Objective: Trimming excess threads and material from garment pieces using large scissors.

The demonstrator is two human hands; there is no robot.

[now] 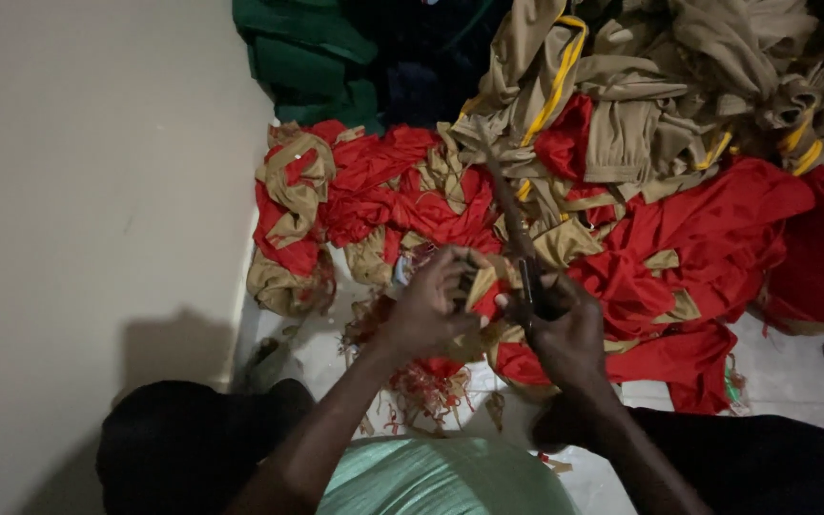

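White tiled floor (pixel 793 372) by a pale wall, red-and-tan garments (pixel 412 205) piled far. Left hand (pixel 428 310) pinches a tan strip (pixel 477 284) mid-frame; right hand (pixel 569 336) is fisted round the scissors (pixel 512 229). Blades look closed, long axis near-to-far, tip pointing far-left. Best keep the strip taut, fingers off the blades

Left hand (pixel 428 310) and right hand (pixel 565 336) (fingers curled) meet, forearms converging.

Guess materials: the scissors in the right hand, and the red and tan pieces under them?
Scissors: likely steel, dull dark finish, long narrow blades; blur hides detail. Red and tan pieces: woven cloth, slight sheen on the red, soft folds, frayed threads below. Right hand grips the handles.
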